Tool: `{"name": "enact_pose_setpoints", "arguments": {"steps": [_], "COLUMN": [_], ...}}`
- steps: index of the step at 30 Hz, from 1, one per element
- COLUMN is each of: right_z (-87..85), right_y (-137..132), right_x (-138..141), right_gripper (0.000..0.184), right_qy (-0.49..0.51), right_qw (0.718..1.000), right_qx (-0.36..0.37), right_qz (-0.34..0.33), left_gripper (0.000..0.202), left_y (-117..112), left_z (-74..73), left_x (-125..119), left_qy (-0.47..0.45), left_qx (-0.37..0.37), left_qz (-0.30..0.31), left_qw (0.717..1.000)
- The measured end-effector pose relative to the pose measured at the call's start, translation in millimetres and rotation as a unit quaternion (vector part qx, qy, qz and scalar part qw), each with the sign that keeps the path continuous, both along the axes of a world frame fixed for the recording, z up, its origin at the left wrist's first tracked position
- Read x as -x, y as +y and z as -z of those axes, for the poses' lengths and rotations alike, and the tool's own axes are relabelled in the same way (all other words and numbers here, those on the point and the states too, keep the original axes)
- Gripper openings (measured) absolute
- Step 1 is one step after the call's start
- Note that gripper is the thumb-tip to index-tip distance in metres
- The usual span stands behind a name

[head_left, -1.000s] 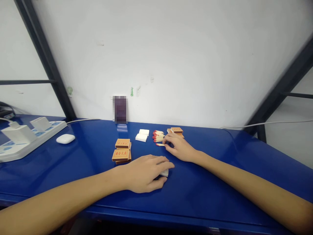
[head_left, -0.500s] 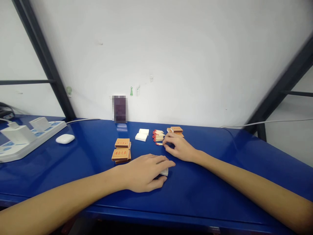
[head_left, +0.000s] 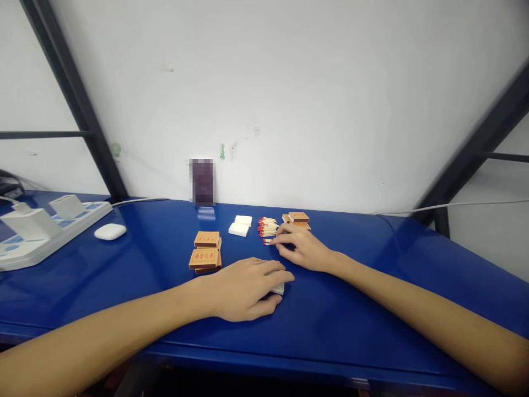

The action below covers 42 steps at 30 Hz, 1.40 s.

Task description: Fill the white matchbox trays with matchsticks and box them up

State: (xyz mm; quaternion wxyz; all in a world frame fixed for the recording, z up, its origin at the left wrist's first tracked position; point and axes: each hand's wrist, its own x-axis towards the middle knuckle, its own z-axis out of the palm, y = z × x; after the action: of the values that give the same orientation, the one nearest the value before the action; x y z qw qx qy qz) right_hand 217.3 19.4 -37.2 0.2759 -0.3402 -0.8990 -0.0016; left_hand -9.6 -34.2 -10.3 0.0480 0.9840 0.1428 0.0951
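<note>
My left hand [head_left: 248, 289] curves over a small white matchbox tray [head_left: 279, 288] on the blue table, thumb at its near side and fingers across the top; most of the tray is hidden. My right hand [head_left: 303, 247] is beside a pile of red-tipped matches [head_left: 267, 226]. Its index fingertip touches a single match [head_left: 266, 241] lying in front of the pile, with the thumb a little apart behind it. Two more white trays [head_left: 239, 229] lie left of the pile. Orange matchbox covers [head_left: 204, 257] are stacked near my left wrist.
More orange matchboxes [head_left: 298, 217] lie behind my right hand. A white power strip [head_left: 78, 226] with plugged chargers and a white rounded case [head_left: 110, 232] are at the left. A blurred dark object [head_left: 203, 182] stands against the wall. Black frame bars slope at both sides.
My right index finger has reached slightly left onto the single match. My left hand stays over the tray. The view has tilted very slightly.
</note>
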Motion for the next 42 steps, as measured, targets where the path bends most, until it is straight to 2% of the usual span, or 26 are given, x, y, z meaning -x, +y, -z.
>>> {"name": "enact_pose_setpoints", "arguments": {"steps": [10, 31, 42], "right_z": [-2.8, -3.4, -5.2], "right_y": [-2.0, -2.5, -2.8], "right_x": [1.4, 1.4, 3.0], "right_gripper": [0.025, 0.023, 0.026], "right_qy": [0.015, 0.000, -0.014], "right_qw": [1.000, 0.999, 0.997], "right_qx": [0.007, 0.034, 0.035], "right_qz": [0.009, 0.022, 0.061], "left_gripper": [0.046, 0.035, 0.035], "left_y": [-1.0, -0.7, 0.2], "left_z": [-0.4, -0.3, -0.8], "left_x": [0.7, 0.0, 0.4], "left_qy": [0.007, -0.001, -0.007], "left_qx": [0.002, 0.001, 0.002], "left_qz": [-0.008, 0.006, 0.010], "left_qw": [1.000, 1.000, 1.000]}}
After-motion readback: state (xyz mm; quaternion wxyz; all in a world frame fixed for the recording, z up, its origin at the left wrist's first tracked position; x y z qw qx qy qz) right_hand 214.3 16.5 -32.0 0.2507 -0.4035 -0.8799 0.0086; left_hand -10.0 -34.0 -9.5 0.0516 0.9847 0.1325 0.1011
